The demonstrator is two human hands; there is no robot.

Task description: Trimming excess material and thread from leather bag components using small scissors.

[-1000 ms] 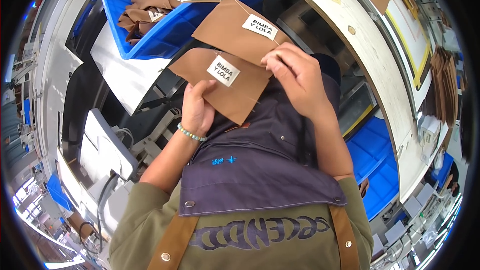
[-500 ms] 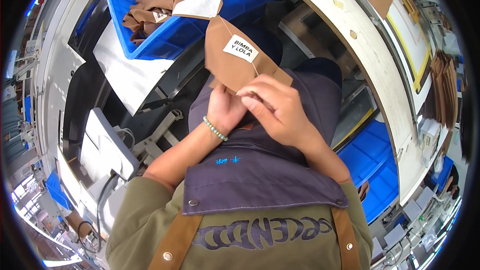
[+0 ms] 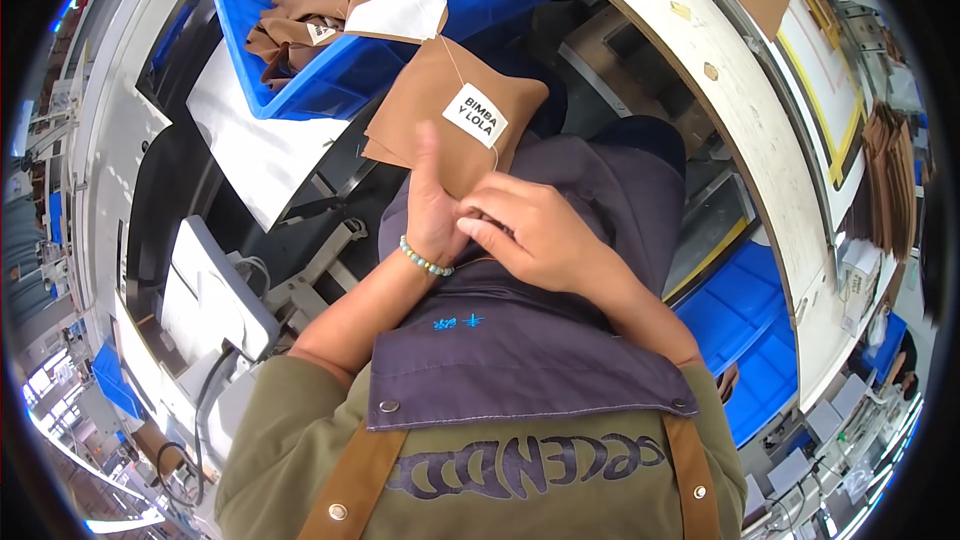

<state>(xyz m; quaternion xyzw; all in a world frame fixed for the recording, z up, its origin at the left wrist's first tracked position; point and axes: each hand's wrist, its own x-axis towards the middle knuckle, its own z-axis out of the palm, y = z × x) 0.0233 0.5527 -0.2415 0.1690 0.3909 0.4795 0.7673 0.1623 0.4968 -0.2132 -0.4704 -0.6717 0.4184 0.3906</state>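
A brown fabric piece [image 3: 430, 90] with a white label [image 3: 475, 116] printed in dark letters lies above my lap, its layers fanned out. My left hand [image 3: 432, 215], with a beaded bracelet on the wrist, holds its near end; the thumb points up over the cloth and the fingers are hidden under it. My right hand [image 3: 535, 235] is pinched closed against the left palm, at the piece's near edge; what its fingertips hold is hidden. A pale thread runs from the label toward the right fingers. Another thread joins the piece to a white-backed piece [image 3: 400, 8] on the bin's edge.
The blue bin [image 3: 330, 80] with several brown labelled pieces stands at the far left. A pale table edge [image 3: 740, 100] curves along the right, with hanging brown pieces [image 3: 885, 180] beyond it. Blue crates [image 3: 740, 310] sit low at the right; a white machine part [image 3: 205, 290] is at the left.
The fabric piece has turned and spread to the left, with its label more upright. Both hands have shifted slightly left and nearer me; my left thumb now stretches up over the cloth.
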